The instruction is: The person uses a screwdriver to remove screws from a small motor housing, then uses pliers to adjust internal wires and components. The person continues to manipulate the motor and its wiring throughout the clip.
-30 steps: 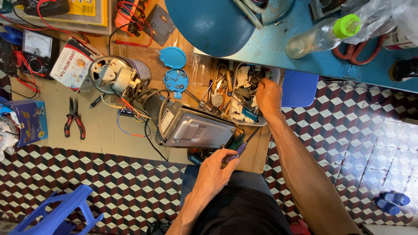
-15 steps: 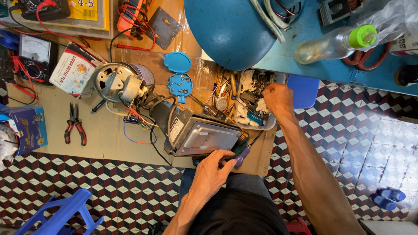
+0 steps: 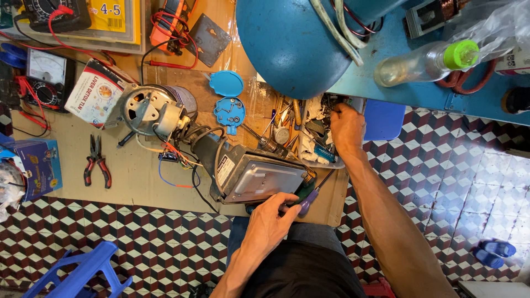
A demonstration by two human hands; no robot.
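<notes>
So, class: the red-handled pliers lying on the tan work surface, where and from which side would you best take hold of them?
Probably grip the pliers by the two red handles, which splay apart toward the checkered floor edge. Come from that lower side, closing the fingers around both handles. The dark metal jaws point up toward the white box, and bare surface lies round the handles.

The person's left hand (image 3: 273,221) sits low and close to the body, palm down, its fingers curled shut in a grip with the thumb pointing forward, and the bare forearm runs back from it toward the lap. The right hand (image 3: 346,128) is stretched out well ahead on a long, nearly straight bare arm, knuckles up, fingertips bent down and bunched together so I cannot tell whether they pinch anything. The two hands are well apart, right farther forward than left.
</notes>
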